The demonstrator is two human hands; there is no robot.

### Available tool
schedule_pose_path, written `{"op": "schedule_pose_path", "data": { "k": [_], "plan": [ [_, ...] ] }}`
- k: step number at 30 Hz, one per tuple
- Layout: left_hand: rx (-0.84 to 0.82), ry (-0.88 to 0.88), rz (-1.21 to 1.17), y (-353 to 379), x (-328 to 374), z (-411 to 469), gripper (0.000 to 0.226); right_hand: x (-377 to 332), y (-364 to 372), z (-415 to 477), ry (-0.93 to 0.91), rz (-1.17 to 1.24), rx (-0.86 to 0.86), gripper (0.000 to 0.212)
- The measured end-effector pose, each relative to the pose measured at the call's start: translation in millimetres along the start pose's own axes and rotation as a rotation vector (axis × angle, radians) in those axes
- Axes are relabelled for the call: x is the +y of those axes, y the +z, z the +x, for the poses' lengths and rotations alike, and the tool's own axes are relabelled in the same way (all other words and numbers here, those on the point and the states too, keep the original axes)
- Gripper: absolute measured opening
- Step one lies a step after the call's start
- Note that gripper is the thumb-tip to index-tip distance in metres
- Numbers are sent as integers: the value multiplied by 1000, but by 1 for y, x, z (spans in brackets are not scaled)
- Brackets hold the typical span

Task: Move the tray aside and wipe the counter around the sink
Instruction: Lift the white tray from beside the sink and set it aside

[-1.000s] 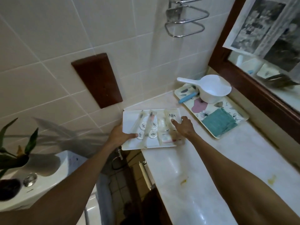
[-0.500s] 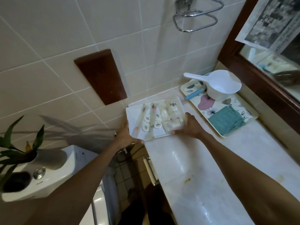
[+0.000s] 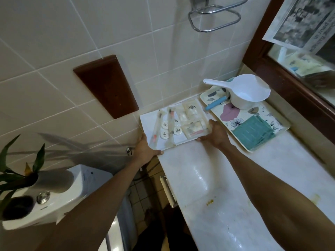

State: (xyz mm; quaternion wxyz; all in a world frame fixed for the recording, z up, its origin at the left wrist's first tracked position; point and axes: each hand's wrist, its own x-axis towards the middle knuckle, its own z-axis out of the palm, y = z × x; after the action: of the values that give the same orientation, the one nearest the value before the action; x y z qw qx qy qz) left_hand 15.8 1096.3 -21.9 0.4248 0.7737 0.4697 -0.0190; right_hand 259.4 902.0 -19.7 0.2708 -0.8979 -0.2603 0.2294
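A white tray [image 3: 147,122] of wrapped toiletries, with two toothbrushes, round caps and small packets, lies at the far left end of the pale marble counter [image 3: 213,180], against the tiled wall. My left hand [image 3: 146,151] grips its near left corner. My right hand [image 3: 214,133] holds its near right edge. The sink is out of view.
A floral tray [image 3: 239,117] to the right carries a white scoop [image 3: 248,93], a blue brush and a folded teal cloth [image 3: 253,134]. A yellow stain [image 3: 210,202] marks the counter. A toilet tank with a plant [image 3: 23,178] stands lower left; a wood-framed mirror is at right.
The white tray has moved back and left towards the wall, with both hands still on it. The camera view has shifted slightly.
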Motion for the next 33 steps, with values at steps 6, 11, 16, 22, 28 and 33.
{"op": "schedule_pose_path", "data": {
  "k": [6, 11, 16, 22, 28, 33],
  "plan": [
    [35, -17, 61, 8, 15, 1, 95, -6, -1, 10, 30, 84, 75, 72],
    [25, -30, 187, 5, 21, 0, 104, -8, -3, 4, 53, 154, 101, 70],
    [121, 19, 485, -7, 44, -3, 125, -4, -7, -12, 6, 42, 113, 72],
    [117, 256, 182, 4, 114, 1, 44, 31, -58, -39, 64, 11, 289, 44],
    [-156, 526, 105, 92, 197, 6, 22, 98, -93, -65, 316, 174, 515, 31],
    [-362, 608, 154, 172, 242, 22, 35, 135, -89, -74, 495, 270, 490, 43]
  ]
}}
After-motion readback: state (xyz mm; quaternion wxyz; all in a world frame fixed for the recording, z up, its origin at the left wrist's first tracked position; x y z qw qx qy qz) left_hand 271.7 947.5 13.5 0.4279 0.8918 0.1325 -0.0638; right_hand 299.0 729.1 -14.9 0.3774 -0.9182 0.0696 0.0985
